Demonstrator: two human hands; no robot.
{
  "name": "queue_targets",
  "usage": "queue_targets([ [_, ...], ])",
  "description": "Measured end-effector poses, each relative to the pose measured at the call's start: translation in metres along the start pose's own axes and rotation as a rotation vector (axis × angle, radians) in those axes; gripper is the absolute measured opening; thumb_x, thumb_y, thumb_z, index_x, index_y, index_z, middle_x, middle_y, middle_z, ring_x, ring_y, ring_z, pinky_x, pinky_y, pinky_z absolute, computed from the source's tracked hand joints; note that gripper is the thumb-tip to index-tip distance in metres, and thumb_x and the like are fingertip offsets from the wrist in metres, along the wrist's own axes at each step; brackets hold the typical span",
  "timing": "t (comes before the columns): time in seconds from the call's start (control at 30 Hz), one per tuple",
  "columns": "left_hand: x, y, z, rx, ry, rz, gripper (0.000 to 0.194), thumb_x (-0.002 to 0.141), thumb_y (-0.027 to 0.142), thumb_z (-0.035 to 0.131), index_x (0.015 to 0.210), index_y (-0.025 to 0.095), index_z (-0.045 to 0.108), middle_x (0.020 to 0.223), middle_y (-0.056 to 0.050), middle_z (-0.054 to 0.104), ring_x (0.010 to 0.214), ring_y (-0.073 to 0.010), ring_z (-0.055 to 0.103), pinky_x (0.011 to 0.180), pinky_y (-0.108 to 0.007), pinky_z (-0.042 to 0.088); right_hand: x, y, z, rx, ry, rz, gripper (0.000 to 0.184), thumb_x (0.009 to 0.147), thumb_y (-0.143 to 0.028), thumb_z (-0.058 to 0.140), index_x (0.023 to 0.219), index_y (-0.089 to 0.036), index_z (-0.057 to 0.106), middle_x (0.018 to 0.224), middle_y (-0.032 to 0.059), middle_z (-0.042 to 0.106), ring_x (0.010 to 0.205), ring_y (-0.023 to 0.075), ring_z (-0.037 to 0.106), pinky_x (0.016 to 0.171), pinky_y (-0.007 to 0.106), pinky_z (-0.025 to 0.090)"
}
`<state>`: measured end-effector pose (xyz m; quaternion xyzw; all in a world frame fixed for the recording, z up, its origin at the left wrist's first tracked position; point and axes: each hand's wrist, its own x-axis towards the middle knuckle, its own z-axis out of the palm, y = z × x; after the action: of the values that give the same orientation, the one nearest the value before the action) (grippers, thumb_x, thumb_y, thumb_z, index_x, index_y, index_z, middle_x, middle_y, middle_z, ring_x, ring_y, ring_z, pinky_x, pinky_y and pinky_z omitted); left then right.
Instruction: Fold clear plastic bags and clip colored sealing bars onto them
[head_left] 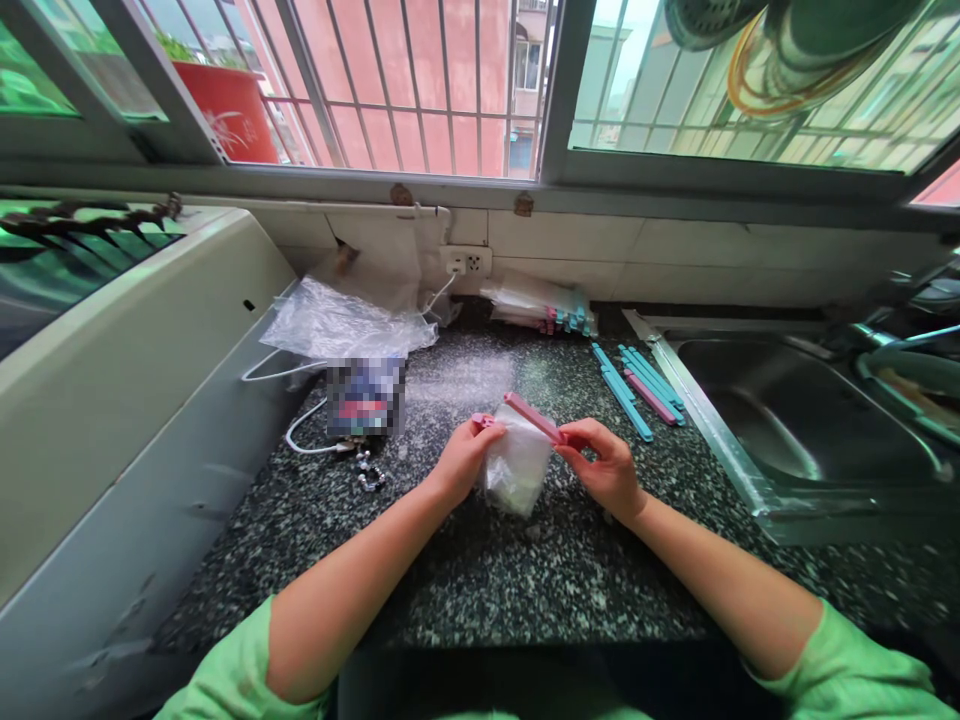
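Between my hands is a clear plastic bag [517,465], hanging just over the speckled counter. My left hand [459,462] pinches the bag's upper left edge, with a small pink piece showing at its fingertips. In my right hand [602,468] is the end of a pink bag sealing clip [531,416], slanted across the top of the bag. I cannot tell whether the clip is fastened on the bag. To the right of my right hand lie several turquoise sealing clips [622,392] and one pink clip [649,397].
A bundle of bags with pink and turquoise clips [540,305] lies by the wall. On the left are a crumpled plastic bag [337,318], a blurred-out device [365,397] with a white cable, and a beaded strap [369,470]. A steel sink [795,410] is at right.
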<state>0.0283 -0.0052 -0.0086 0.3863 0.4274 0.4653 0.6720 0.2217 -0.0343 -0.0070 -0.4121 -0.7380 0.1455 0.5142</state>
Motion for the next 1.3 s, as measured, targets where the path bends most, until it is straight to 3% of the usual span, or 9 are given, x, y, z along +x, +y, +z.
queue_targets([
  [0.63,0.0023,0.0029,-0.0003,0.003,0.015,0.038,0.021,0.051,0.028,0.066,0.067,0.014,0.063,0.064,0.000,0.060,0.060,-0.0126,0.048,0.059,-0.023,0.036,-0.0008,0.0010,0.0027,-0.061,-0.060,-0.030,0.016,0.081,-0.021,0.056,0.094,-0.023,0.066,0.079,0.0032,0.061,0.065,0.0119,0.058,0.058,0.025,0.052],
  [0.8,0.0018,0.0034,-0.0019,0.013,-0.010,0.058,0.026,0.055,0.036,0.069,0.069,0.015,0.062,0.065,0.000,0.059,0.060,-0.0119,0.048,0.059,-0.022,0.036,-0.0006,0.0010,0.0032,-0.056,-0.054,-0.027,0.016,0.081,-0.020,0.056,0.094,-0.023,0.065,0.078,0.0028,0.060,0.064,0.0117,0.058,0.058,0.024,0.052],
  [0.97,0.0018,0.0032,-0.0036,0.026,0.049,0.088,0.036,0.056,0.047,0.071,0.063,0.016,0.056,0.057,0.004,0.050,0.053,-0.0089,0.040,0.052,-0.020,0.030,-0.0019,0.0004,0.0024,-0.046,-0.077,-0.026,0.015,0.081,-0.020,0.057,0.094,-0.023,0.064,0.080,0.0032,0.060,0.067,0.0124,0.059,0.059,0.025,0.052],
  [1.13,-0.0008,0.0055,-0.0017,0.044,0.018,0.109,0.037,0.054,0.048,0.073,0.062,0.016,0.056,0.056,0.004,0.049,0.054,-0.0089,0.040,0.053,-0.020,0.030,-0.0013,0.0001,0.0018,0.032,-0.116,0.171,0.027,0.076,-0.033,0.063,0.100,-0.020,0.059,0.077,0.0026,0.061,0.062,0.0124,0.057,0.056,0.024,0.050],
  [1.3,-0.0038,0.0086,0.0014,0.084,-0.020,0.144,0.035,0.053,0.046,0.075,0.059,0.015,0.058,0.058,0.003,0.052,0.056,-0.0094,0.042,0.054,-0.021,0.031,0.0010,0.0010,0.0037,0.106,-0.274,0.378,0.021,0.078,-0.037,0.057,0.073,-0.017,0.060,0.058,-0.0014,0.057,0.050,0.0104,0.050,0.046,0.021,0.041],
])
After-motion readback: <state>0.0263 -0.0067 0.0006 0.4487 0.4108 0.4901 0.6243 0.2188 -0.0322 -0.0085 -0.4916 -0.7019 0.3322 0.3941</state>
